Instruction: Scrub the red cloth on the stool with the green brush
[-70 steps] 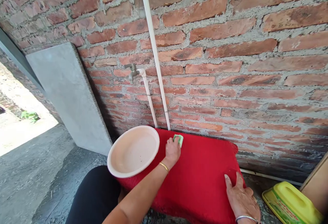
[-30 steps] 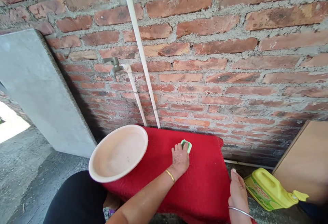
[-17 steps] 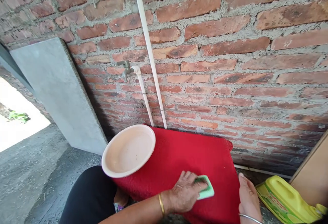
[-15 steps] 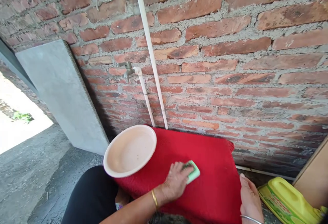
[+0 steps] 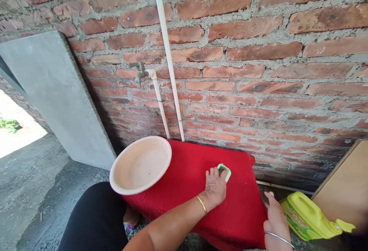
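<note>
My left hand (image 5: 215, 188), with a gold bangle at the wrist, is closed over a light green scrub brush (image 5: 227, 174). It presses the brush on a red cloth (image 5: 195, 163) spread over a low surface; most of the brush is hidden under the fingers. My right hand (image 5: 276, 214), wearing a silver bangle, is at the cloth's right edge. Its visible fingers are stretched out, and I see nothing held in it. Left of the brush, a pale pink basin (image 5: 115, 180) rests on the cloth's left end, with a few dark specks inside.
A brick wall (image 5: 224, 86) rises behind, with a tap (image 5: 140, 71) and white pipes (image 5: 170, 63). At the left a grey slab (image 5: 57, 94) leans on the wall. A yellow jug (image 5: 309, 216) lies at the right near a brown board (image 5: 342, 182).
My left hand has pushed the brush away from me and slightly right across the red cloth. The view has shifted a little; my right hand stays by the cloth's edge.
</note>
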A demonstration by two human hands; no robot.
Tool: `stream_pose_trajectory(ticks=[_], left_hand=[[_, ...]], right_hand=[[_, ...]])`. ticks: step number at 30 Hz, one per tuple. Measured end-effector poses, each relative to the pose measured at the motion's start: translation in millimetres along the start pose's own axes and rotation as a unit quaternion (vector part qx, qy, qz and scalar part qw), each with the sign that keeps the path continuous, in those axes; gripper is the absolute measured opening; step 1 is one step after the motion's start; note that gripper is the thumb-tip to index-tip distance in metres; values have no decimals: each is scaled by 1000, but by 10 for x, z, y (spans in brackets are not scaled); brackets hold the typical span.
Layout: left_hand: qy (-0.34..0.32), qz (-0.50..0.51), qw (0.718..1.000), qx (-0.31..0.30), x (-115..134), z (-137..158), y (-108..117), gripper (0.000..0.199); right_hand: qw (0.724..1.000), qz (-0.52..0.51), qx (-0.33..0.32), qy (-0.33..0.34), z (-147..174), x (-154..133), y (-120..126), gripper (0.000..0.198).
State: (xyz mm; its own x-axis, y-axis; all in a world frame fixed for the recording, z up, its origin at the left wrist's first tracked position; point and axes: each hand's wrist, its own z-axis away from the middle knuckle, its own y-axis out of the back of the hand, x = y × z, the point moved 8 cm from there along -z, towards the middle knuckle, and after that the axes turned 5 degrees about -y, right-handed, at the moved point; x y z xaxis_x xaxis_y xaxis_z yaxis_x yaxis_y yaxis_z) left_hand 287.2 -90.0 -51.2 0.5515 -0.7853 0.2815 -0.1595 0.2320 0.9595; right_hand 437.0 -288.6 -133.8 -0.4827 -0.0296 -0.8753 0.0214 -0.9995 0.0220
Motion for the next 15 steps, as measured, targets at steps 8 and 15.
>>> stream_pose_trajectory(ticks=[8, 15], left_hand=[[-338, 41, 939, -52, 772, 870, -186, 48], [-199, 48, 977, -66, -459, 1355, 62, 52]], right_hand=[[992, -16, -43, -114, 11, 55, 5, 75], [998, 33, -45, -36, -178, 102, 2, 66]])
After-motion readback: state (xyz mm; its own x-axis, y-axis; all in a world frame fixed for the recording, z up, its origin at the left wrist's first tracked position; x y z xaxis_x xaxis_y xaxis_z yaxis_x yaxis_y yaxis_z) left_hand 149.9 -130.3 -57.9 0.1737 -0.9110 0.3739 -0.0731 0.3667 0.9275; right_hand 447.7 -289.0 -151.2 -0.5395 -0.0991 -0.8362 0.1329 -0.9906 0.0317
